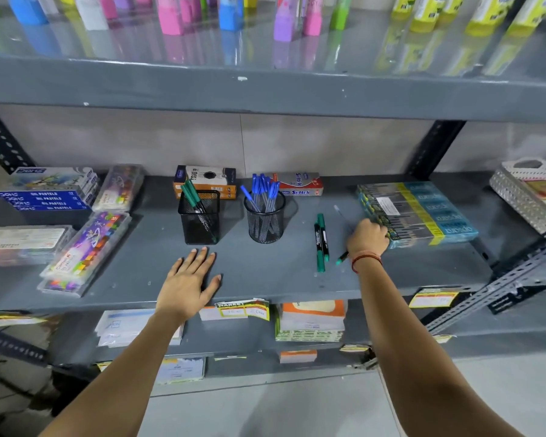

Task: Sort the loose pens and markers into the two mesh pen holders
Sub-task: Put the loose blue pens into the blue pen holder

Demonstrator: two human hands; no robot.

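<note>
A square black mesh holder with green markers stands on the grey shelf. To its right a round mesh holder is full of blue pens. Two green markers lie loose on the shelf further right. My right hand is closed over a pen and a green marker: the clear pen tip sticks out beyond the hand and the green marker end shows below the wrist. My left hand rests flat on the shelf in front of the square holder, fingers spread, holding nothing.
Oil pastel boxes and crayon packs fill the shelf's left side. Two boxes stand behind the holders. A stack of packets lies right of my right hand. A white basket sits far right.
</note>
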